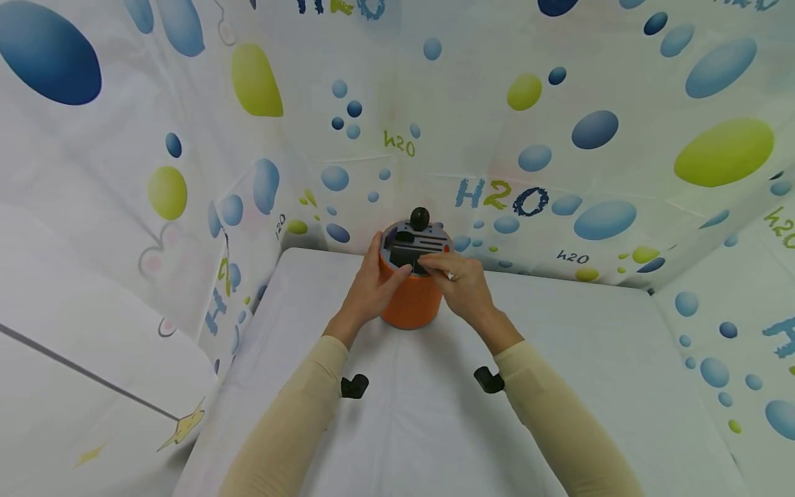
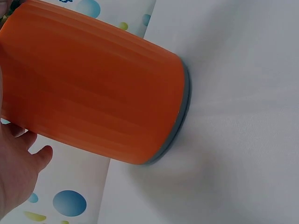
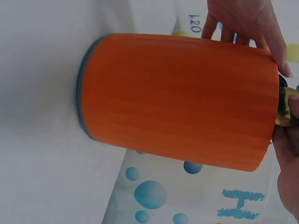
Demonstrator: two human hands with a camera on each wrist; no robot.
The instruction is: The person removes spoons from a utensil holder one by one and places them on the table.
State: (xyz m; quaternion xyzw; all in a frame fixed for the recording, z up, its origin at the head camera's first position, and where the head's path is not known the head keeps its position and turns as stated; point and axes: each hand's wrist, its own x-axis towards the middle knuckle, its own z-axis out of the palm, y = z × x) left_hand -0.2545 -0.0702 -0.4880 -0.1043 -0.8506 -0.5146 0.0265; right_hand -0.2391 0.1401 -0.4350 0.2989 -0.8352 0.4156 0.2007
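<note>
To the left of the orange pot [image 1: 410, 304], a cloth sheet [image 1: 180, 117] printed with blue and green ovals hung in soft creases; it ran on behind the pot and round to its right. In front of the pot and to its left lay my left sleeve [image 1: 307, 397], cream and smooth. My left hand [image 1: 368, 293] gripped the pot's left side, fingers along the wall and thumb on the front rim.

The pot stood upright on a matt white tablecloth [image 1: 621, 345], a tall, slightly bulging barrel with faintly ridged orange walls and a grey band [image 2: 186, 98] at its foot. Its grey top [image 1: 428, 233] looked like hard plastic, cut with narrow slots and a wider dark opening [image 1: 404, 257]; a rounded black knob [image 1: 419, 219] rose at its back.

Over the front of the pot's top, right of centre, my right hand [image 1: 462, 283] pinched a small, shiny, gold-coloured piece [image 3: 283, 119]. I seemed to be working that piece at the top, though I could not tell whether putting in or drawing out. The next move, I judged, called for a steady left hold and fine fingertip control on the right.
</note>
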